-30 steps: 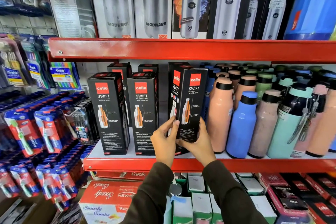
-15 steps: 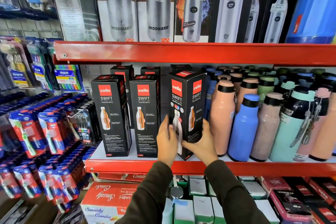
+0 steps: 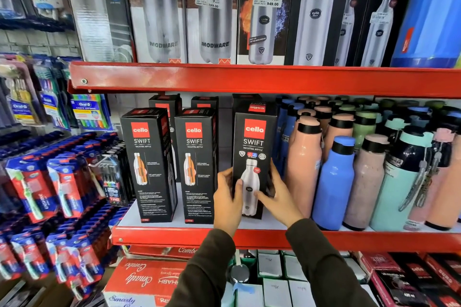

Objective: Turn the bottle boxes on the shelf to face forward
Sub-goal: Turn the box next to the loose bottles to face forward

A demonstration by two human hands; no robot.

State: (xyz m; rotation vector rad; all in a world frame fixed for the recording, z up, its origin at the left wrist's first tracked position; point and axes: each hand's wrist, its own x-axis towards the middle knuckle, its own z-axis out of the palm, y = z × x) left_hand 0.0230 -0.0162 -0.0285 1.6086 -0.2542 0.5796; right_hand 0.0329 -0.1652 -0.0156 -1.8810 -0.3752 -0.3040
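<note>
Squarely upright, the glossy black box [image 3: 253,147] sits clasped between left hand [image 3: 228,197] and right hand [image 3: 277,194], a narrow gap separating it from the neighbouring box [image 3: 197,164].

One head-worn view looks forward, slightly down, close at the red shelf [image 3: 249,237].
</note>
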